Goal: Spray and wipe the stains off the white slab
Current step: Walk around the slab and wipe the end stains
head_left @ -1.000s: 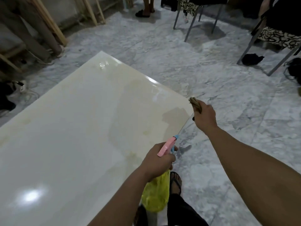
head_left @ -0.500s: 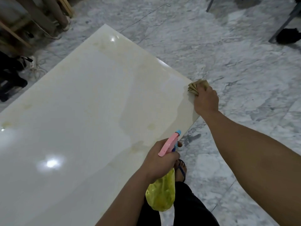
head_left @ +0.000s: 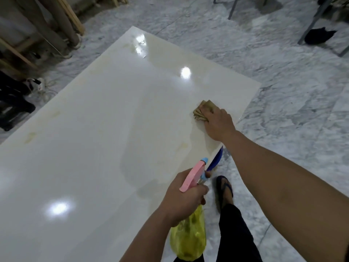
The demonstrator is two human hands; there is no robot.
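Note:
The glossy white slab (head_left: 94, 148) fills the left and middle of the view, with faint yellowish stains (head_left: 182, 146) near its right edge and others at its left side. My right hand (head_left: 217, 123) presses a folded tan cloth (head_left: 203, 110) flat onto the slab close to the right edge. My left hand (head_left: 184, 197) grips a spray bottle (head_left: 188, 235) with a yellow body, pink head and blue trigger, held low at the slab's near right edge, nozzle pointing up toward the cloth.
Grey marble floor (head_left: 283, 72) surrounds the slab. My sandalled foot (head_left: 224, 190) stands just right of the slab's edge. Wooden frames and poles (head_left: 62, 21) lean at the far left, dark items and cables (head_left: 22, 95) lie left, metal chair legs (head_left: 317, 19) stand far right.
My right hand has carried the cloth from off the slab's right edge inward onto its surface and now presses it down. The left hand still holds the sprayer; the view tilted downward.

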